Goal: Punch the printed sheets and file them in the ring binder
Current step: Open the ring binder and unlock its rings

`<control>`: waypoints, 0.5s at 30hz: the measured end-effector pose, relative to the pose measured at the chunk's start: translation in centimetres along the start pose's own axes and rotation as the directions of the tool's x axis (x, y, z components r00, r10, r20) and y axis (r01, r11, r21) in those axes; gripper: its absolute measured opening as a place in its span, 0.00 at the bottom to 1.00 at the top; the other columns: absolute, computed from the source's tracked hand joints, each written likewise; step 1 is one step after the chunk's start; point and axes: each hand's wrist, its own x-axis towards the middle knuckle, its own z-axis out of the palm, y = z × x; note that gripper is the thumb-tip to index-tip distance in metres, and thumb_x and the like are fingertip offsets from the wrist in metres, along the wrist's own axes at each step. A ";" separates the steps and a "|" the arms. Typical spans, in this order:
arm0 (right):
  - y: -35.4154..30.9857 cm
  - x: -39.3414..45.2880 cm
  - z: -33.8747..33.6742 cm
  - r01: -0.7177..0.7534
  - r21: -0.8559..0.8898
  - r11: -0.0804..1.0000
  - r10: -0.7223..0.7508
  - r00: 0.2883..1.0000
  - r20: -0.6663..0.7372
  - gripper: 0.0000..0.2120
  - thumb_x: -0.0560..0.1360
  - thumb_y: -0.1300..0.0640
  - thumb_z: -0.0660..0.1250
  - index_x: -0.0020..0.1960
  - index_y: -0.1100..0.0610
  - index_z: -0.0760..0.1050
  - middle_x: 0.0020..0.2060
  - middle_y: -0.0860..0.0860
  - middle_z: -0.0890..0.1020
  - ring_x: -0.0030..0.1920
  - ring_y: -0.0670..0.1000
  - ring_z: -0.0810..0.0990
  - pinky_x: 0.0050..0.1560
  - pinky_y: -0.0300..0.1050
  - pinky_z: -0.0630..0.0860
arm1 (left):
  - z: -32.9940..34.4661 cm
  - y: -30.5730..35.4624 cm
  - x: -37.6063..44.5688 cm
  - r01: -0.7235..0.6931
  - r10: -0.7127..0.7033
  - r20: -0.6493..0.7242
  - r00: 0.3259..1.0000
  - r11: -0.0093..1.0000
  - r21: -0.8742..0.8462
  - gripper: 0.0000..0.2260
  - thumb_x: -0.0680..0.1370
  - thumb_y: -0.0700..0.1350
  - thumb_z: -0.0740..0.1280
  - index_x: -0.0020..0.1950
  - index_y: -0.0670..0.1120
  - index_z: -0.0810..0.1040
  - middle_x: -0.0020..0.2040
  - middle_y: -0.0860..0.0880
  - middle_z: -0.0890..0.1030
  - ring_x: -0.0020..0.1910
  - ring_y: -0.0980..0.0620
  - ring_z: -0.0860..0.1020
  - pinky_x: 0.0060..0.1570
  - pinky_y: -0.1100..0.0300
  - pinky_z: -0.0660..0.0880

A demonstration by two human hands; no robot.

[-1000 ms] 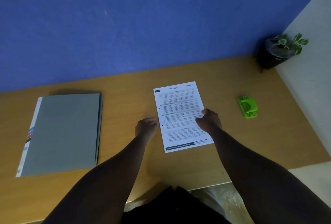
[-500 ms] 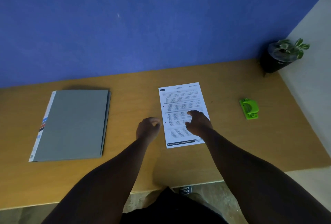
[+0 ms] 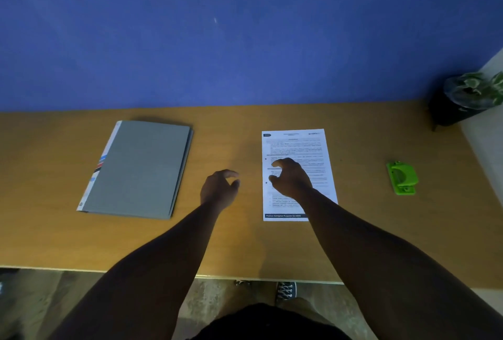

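A printed white sheet (image 3: 296, 146) lies flat on the wooden desk (image 3: 353, 231), two punched holes showing along its left edge. My right hand (image 3: 290, 179) hovers over the sheet's middle with curled, spread fingers and holds nothing. My left hand (image 3: 219, 188) is over bare desk just left of the sheet, fingers loosely curled and empty. A closed grey ring binder (image 3: 138, 169) lies to the left of both hands. A green hole punch (image 3: 402, 177) sits on the desk to the right of the sheet.
A dark pot with a green plant (image 3: 462, 100) stands in the far right corner against the blue wall (image 3: 245, 27). A pale side wall borders the desk on the right. Below the desk's front edge I see the floor and a shoe (image 3: 285, 290).
Both hands have let go of the sheet's sides. My right hand moved left over the page; my left hand drifted away from its edge. The view shifted, so everything sits further right.
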 end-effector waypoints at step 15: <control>-10.6 3.7 5.2 -0.168 0.333 0.928 0.133 0.983 0.127 0.23 0.71 0.50 0.71 0.65 0.54 0.75 0.57 0.50 0.82 0.57 0.51 0.80 0.56 0.44 0.78 | -6.6 -7.7 5.3 0.057 -0.053 -0.048 0.997 0.996 0.068 0.14 0.76 0.52 0.68 0.61 0.56 0.79 0.64 0.51 0.78 0.57 0.49 0.79 0.53 0.51 0.79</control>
